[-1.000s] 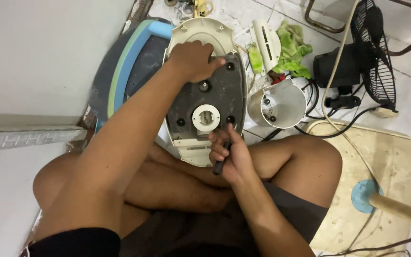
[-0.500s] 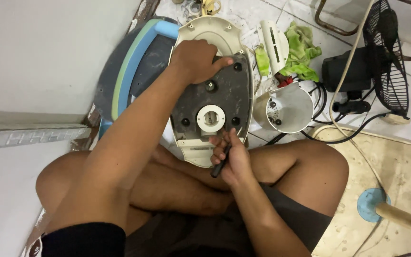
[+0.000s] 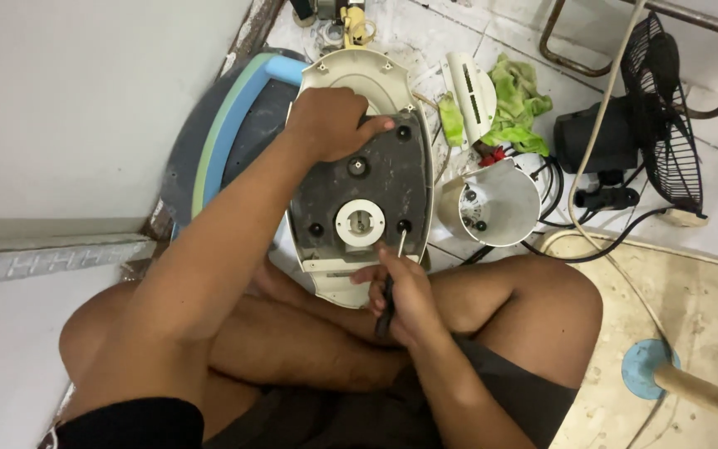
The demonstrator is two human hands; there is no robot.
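Head view: fan base (image 3: pixel 365 179) lies underside up on the lap. Left hand (image 3: pixel 330 125) presses its 12 o'clock end; right hand (image 3: pixel 400 295) clenches a screwdriver (image 3: pixel 390 283), tip at the 5 o'clock screw (image 3: pixel 404 226). Looks like unscrewing; next needs steady turning.

Cream and grey fan base (image 3: pixel 351 179)
Green rag (image 3: pixel 518 104), black fan guard (image 3: pixel 666 116), blue-green striped board (image 3: pixel 222 141), white floor tiles (image 3: pixel 425 37).
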